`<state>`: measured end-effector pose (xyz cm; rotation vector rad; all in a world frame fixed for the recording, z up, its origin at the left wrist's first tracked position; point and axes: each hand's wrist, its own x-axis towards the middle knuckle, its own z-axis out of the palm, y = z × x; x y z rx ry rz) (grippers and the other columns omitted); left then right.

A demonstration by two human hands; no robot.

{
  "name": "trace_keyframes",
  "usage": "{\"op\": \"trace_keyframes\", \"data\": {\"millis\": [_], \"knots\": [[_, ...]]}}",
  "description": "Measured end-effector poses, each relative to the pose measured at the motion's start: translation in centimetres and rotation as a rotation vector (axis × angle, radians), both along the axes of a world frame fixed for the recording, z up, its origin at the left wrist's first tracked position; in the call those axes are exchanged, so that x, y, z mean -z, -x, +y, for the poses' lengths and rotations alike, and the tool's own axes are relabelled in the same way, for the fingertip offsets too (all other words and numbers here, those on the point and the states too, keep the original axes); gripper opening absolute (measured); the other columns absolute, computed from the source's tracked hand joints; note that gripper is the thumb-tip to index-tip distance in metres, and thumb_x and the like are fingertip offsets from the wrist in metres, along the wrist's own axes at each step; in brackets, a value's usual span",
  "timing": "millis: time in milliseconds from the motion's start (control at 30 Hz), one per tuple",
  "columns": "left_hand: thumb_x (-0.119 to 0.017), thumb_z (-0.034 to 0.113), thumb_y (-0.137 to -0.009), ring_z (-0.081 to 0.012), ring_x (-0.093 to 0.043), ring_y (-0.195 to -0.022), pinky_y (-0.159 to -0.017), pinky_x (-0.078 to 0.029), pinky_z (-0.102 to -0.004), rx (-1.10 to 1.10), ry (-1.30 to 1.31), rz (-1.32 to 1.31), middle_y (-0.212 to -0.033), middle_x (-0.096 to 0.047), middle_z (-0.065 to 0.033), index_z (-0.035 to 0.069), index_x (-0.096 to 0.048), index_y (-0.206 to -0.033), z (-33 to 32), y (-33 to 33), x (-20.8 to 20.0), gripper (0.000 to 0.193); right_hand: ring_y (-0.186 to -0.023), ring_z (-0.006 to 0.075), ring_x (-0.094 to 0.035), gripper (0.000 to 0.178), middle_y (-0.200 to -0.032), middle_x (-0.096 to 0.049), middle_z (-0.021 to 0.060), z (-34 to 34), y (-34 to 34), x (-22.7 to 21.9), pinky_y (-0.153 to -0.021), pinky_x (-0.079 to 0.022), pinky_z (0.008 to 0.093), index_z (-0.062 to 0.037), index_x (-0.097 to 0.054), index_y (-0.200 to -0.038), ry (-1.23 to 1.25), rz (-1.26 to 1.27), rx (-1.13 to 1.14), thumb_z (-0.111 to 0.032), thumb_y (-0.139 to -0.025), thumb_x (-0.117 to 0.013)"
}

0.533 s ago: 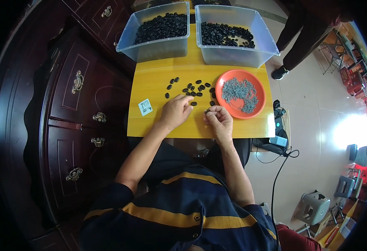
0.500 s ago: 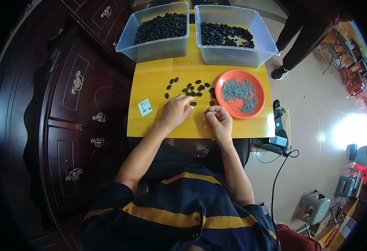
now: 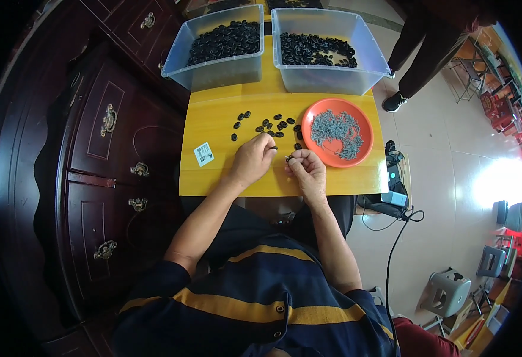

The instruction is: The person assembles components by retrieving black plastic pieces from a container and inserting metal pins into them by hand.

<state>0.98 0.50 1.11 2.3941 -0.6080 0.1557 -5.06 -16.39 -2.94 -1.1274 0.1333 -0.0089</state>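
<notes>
My left hand (image 3: 254, 157) is closed in a pinch on a small black oval piece (image 3: 274, 147) just above the yellow tabletop (image 3: 225, 184). Close to its right, my right hand (image 3: 308, 172) pinches a small dark piece (image 3: 289, 158) with a thin light tip; fingers cover most of it. Several loose black oval pieces (image 3: 280, 125) lie beyond the hands. To the right stands an orange plate (image 3: 367, 147) heaped with small grey screw-like parts (image 3: 332, 128).
Two clear plastic bins of black pieces, a left bin (image 3: 219, 77) and a right bin (image 3: 326, 81), stand at the table's far side. A white label (image 3: 204, 153) lies at left. Dark cabinets (image 3: 94, 178) flank the left; a person's legs (image 3: 418, 53) stand at far right.
My left fingers have closed on the black oval piece that lay beside them. My right hand keeps its pinch. The whole view has shifted slightly.
</notes>
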Motion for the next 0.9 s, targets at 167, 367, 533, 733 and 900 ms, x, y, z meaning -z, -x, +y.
{"op": "trace_keyframes", "data": {"millis": [167, 367, 533, 733, 900], "knots": [[-0.063, -0.002, -0.088, -0.0086, -0.061, -0.071, -0.066, -0.05, -0.0247, 0.077, 0.469, 0.322, -0.083, -0.063, -0.0049, 0.004, -0.061, -0.107, -0.1, 1.2, -1.4, 0.02, -0.077, 0.0103, -0.064, 0.014, -0.091, -0.067, 0.0039, 0.0, 0.1, 0.0, -0.071, -0.054, 0.0232, -0.002, -0.058, -0.109, 0.003, -0.007, -0.009, -0.004, -0.096, -0.062], [-0.064, -0.004, -0.089, -0.0007, -0.053, -0.069, -0.064, -0.046, -0.0176, 0.147, 0.576, 0.315, -0.084, -0.062, 0.0037, 0.001, -0.066, -0.108, 0.0, 1.5, -0.6, 0.021, -0.076, 0.0101, -0.064, 0.014, -0.091, -0.066, 0.0029, 0.1, 0.0, 0.0, -0.071, -0.054, 0.0233, -0.0023, -0.058, -0.109, 0.011, -0.006, -0.014, -0.004, -0.096, -0.062], [-0.066, -0.004, -0.086, -0.0022, -0.055, -0.07, -0.065, -0.048, -0.0191, 0.142, 0.547, 0.332, -0.083, -0.063, 0.0021, 0.001, -0.065, -0.109, 0.0, 1.7, -1.6, 0.024, -0.076, 0.01, -0.064, 0.014, -0.09, -0.065, 0.0024, 0.1, 0.1, -0.2, -0.07, -0.054, 0.0234, -0.0023, -0.058, -0.109, 0.011, 0.004, -0.012, -0.005, -0.096, -0.062], [-0.07, -0.003, -0.085, -0.0045, -0.058, -0.068, -0.064, -0.05, -0.0214, 0.18, 0.502, 0.333, -0.082, -0.066, -0.0009, 0.001, -0.065, -0.109, 0.2, 1.6, -1.6, 0.025, -0.075, 0.0096, -0.064, 0.013, -0.088, -0.065, 0.0018, 0.1, 0.0, 0.0, -0.068, -0.053, 0.0232, -0.0021, -0.058, -0.108, 0.019, -0.028, -0.015, -0.005, -0.096, -0.062], [-0.071, -0.002, -0.085, -0.0046, -0.057, -0.066, -0.063, -0.049, -0.0215, 0.186, 0.48, 0.321, -0.081, -0.065, -0.0004, 0.001, -0.065, -0.108, 0.3, 1.5, -1.3, 0.024, -0.075, 0.0096, -0.064, 0.013, -0.087, -0.065, 0.0017, 0.1, 0.0, 0.0, -0.066, -0.053, 0.0231, -0.0022, -0.058, -0.108, 0.021, -0.027, -0.011, -0.005, -0.096, -0.062]]}}
